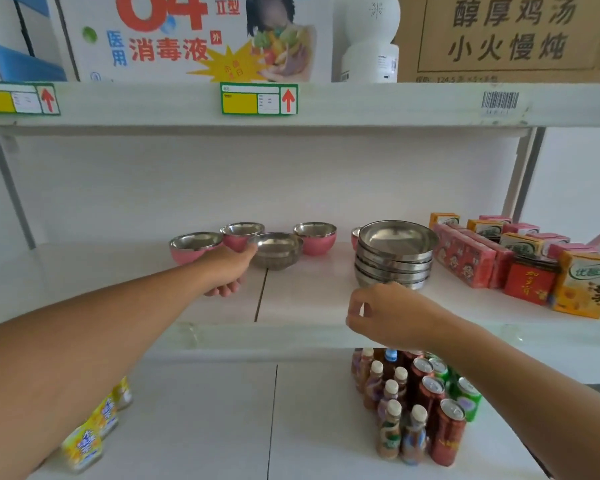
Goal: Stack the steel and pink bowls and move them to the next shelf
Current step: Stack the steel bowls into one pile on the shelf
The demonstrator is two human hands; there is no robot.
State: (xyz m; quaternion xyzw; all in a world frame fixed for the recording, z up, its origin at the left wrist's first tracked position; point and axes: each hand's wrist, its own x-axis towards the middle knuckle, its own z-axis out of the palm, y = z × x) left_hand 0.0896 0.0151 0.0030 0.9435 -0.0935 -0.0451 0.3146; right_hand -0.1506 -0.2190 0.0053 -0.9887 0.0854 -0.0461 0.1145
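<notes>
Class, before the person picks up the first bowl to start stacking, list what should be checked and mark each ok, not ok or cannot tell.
1. Left hand at the plain steel bowl: ok, though the grip is hidden.
2. Right hand free: ok, open and holding nothing.
3. Pink bowls upright, ready to nest: ok.
4. Stack of steel plates steady: cannot tell.
5. Shelf below has bare space between the bottles and yellow packs: ok.

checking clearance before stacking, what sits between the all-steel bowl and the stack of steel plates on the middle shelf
In the head view, one pink bowl sits toward the back between the steel bowl and the plate stack; in front of it the shelf is bare.
</notes>
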